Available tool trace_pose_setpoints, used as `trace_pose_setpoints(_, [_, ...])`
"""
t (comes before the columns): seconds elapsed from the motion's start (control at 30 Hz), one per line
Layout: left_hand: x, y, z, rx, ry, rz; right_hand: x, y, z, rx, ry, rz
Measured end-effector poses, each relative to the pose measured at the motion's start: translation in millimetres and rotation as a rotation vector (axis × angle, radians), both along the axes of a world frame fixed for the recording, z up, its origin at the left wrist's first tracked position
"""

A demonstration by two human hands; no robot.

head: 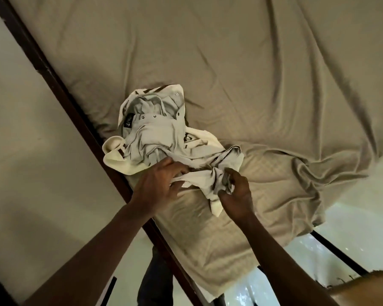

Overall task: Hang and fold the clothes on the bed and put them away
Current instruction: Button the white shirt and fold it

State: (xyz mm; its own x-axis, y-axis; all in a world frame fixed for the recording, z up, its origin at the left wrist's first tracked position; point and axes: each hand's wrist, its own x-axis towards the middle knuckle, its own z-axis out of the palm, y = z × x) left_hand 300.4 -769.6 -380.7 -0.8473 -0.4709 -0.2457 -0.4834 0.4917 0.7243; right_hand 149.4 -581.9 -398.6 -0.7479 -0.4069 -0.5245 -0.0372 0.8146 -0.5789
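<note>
A crumpled pile (161, 138) of pale clothes is located on the bed (263, 62), close to the dark frame (60, 89) at the near edge. A snap-fastened garment and a cream one are seen tangled together in it; the exact count cannot be told. A loose end of one garment (199, 180) is drawn out of the pile toward the person. It is gripped by the left hand (157, 184), fingers curled into the cloth, and bunched in the closed fingers of the right hand (237, 195). The two hands are set near each other, with the cloth stretched between them.

Progress is judged as early. No folded item, hanger or storage place is shown. The held garment is not yet spread out. Separating, folding or hanging, and putting away are judged as left to be done for everything visible.
</note>
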Motion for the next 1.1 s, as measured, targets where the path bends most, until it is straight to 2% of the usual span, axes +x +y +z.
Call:
trace_pose_setpoints(0.07, [9,-6,25,0.02,0.042,0.032,15,-13,20,-0.205,0.026,0.176])
trace_pose_setpoints(0.13, [16,-9,52,-0.03,0.07,0.026,28,-26,46,-0.295,0.096,0.4])
trace_pose_setpoints(0.2, [20,-8,80,-0.097,0.096,-0.011,34,-39,76,-0.365,0.152,0.523])
trace_pose_setpoints(0.27, [24,-1,115,-0.166,0.134,-0.037,35,-48,118,-0.386,0.127,0.544])
trace_pose_setpoints(0.37, [30,20,169,-0.3,0.209,0.023,25,-46,180,-0.36,-0.014,0.472])
trace_pose_setpoints(0.5, [37,69,240,-0.505,0.265,0.152,18,-13,265,-0.536,0.029,0.563])
trace_pose_setpoints(0.63, [40,116,298,-0.625,0.296,0.226,14,41,331,-0.661,0.104,0.625])
trace_pose_setpoints(0.9, [43,172,375,-0.839,0.345,0.227,-28,127,389,-0.472,0.229,0.742])
trace_pose_setpoints(1.0, [51,175,381,-0.848,0.292,0.225,-48,149,398,-0.326,0.204,0.77])
trace_pose_setpoints(1.1, [55,180,381,-0.855,0.27,0.204,-60,169,396,-0.28,0.211,0.716])
